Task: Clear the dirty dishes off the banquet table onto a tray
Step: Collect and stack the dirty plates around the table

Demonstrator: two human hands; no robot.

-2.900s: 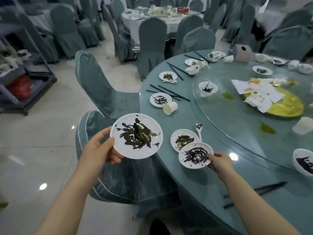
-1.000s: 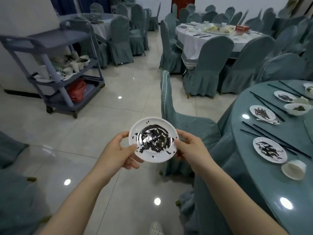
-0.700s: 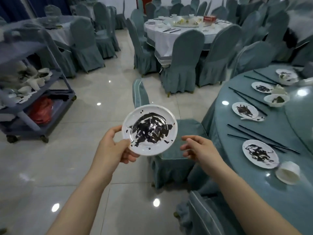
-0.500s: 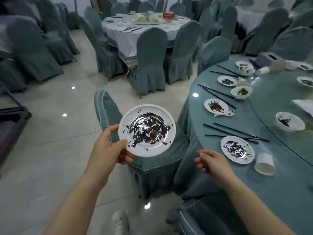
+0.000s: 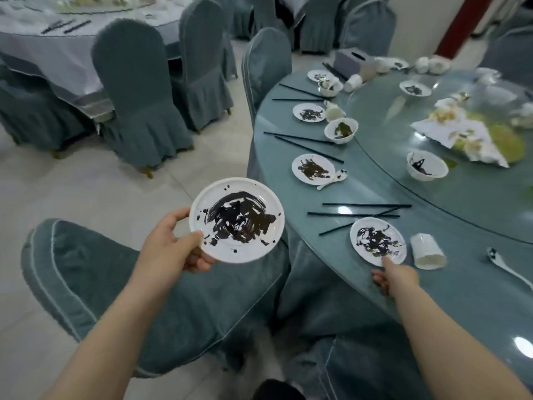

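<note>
My left hand (image 5: 170,245) grips a stack of white plates (image 5: 237,220) smeared with dark sauce, held over a chair beside the round banquet table (image 5: 331,180). My right hand (image 5: 395,276) reaches onto the table edge, its thumb touching the near rim of another dirty plate (image 5: 378,241). Whether the fingers hold that rim is hidden. Further dirty plates (image 5: 313,169) (image 5: 309,112), bowls (image 5: 341,130) (image 5: 427,165) and black chopsticks (image 5: 359,210) lie along the table.
A tipped white cup (image 5: 427,251) and a spoon (image 5: 503,262) lie right of my right hand. The glass turntable (image 5: 461,197) carries soiled paper and yellow sauce. Covered chairs (image 5: 138,90) crowd the table edge; one chair (image 5: 161,287) lies under my left hand.
The view swung from the cart back to the table. My right hand let go of the held plates and moved right and forward to the near dirty plate; the left kept its plates.
</note>
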